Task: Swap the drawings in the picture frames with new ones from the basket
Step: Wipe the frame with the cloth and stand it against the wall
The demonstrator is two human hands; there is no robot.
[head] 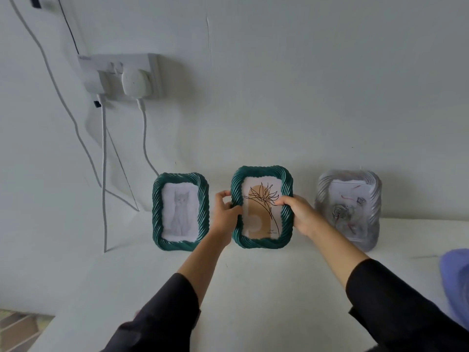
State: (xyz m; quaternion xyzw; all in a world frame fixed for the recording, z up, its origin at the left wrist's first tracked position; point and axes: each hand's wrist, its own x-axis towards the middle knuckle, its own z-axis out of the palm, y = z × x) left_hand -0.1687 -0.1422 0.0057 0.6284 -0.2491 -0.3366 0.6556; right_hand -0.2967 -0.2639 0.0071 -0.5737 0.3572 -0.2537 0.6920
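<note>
Dark sleeves (162, 313) lead to the left hand (224, 212) and right hand (298, 213), each gripping a side of the middle green frame (256, 244) at the surface's (253, 288) rear; a careless tilt may topple the cat frame (181, 244) or silver frame (322, 194) beside it.

One wide-angle camera, worn on the person's head, looks forward and down along both black sleeves (396, 301), which enter from the bottom edge. It faces a pale wall (304, 85) and the white surface (266, 288) meeting it, near enough that the surface fills the lower half. The dark green rope-twist picture frame with a flower drawing (261, 243), held at arm's reach, sits just below centre. A white wall socket (121, 74) appears tilted at upper left.
</note>
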